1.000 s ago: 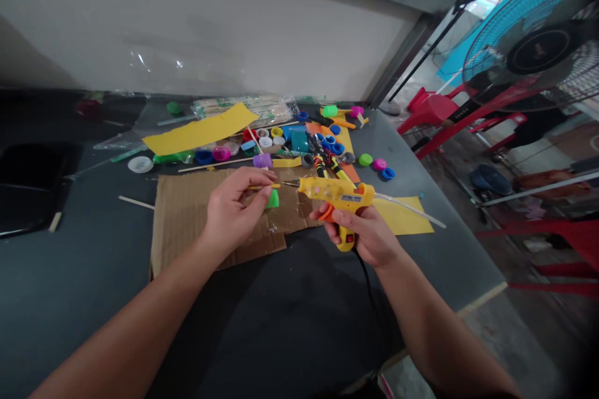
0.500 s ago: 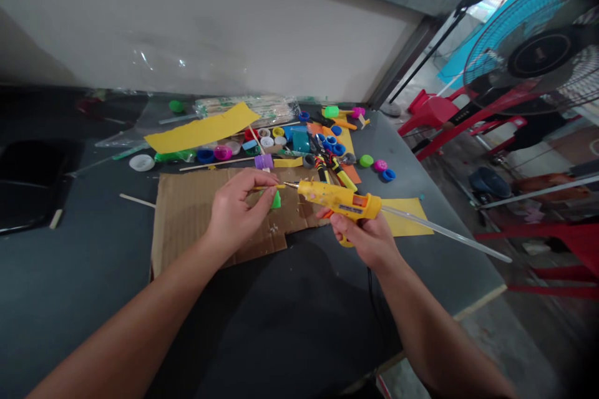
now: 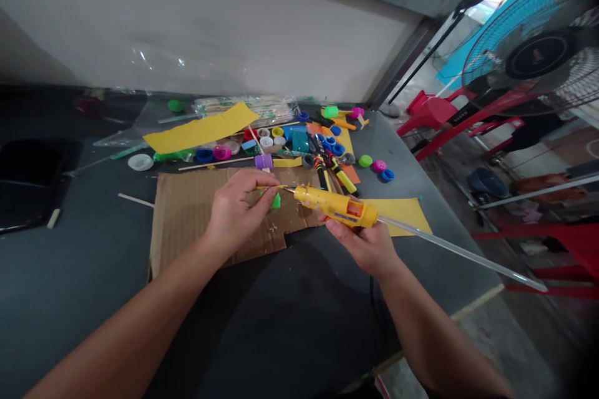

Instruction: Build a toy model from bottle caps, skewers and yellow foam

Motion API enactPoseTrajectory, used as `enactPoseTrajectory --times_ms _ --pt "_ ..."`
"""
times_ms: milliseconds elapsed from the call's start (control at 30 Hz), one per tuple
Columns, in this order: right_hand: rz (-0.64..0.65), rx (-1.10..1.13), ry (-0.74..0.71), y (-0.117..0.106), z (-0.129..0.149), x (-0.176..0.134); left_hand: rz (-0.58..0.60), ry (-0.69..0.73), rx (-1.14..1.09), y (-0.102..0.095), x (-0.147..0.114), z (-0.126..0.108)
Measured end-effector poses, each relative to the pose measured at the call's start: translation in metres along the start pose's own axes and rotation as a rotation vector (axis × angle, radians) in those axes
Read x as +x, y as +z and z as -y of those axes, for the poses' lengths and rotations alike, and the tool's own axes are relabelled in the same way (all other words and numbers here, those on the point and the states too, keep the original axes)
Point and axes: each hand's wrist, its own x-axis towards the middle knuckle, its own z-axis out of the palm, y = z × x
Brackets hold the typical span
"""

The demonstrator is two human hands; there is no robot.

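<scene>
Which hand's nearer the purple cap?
Left. The left hand is in front of the purple cap; the right hand is farther off, to its right, gripping the glue gun.

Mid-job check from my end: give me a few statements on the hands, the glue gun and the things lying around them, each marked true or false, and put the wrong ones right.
1. The right hand grips the yellow glue gun. True.
2. The left hand holds nothing. False: the left hand pinches a thin yellow piece.
3. A clear glue stick juts from the rear of the gun. True.
4. The nozzle points away from the left hand. False: the nozzle points toward the piece at the left fingertips.
5. The brown cardboard lies on the dark table. True.
6. In the picture, the purple cap is right of the black-and-yellow handles. False: the purple cap is left of them.
</scene>
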Motion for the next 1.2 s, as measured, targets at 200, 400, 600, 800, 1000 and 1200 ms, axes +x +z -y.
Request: enactPoseTrajectory --times_ms 200,400,600,800,1000,1200 --pt "-0.018 0.033 0.089 -0.002 0.004 0.001 -0.002 0.033 0.041 -0.001 0.000 0.000" --pt "-0.028 0.093 0.142 -0.003 0.005 0.003 0.020 0.055 0.056 -0.001 0.000 -0.002" --pt "-0.037 0.194 0.216 -0.005 -0.004 0.003 0.043 0.030 0.034 0.000 -0.001 -0.001" --pt "-0.025 0.203 0.232 -0.005 -0.006 0.002 0.056 -0.014 0.056 0.000 -0.003 -0.001" --pt "-0.022 0.203 0.244 -0.006 -0.009 0.002 0.082 0.051 0.046 -0.002 -0.004 0.000" --pt "-0.022 0.206 0.248 -0.006 -0.008 0.002 0.047 0.061 0.080 -0.001 -0.002 -0.002"
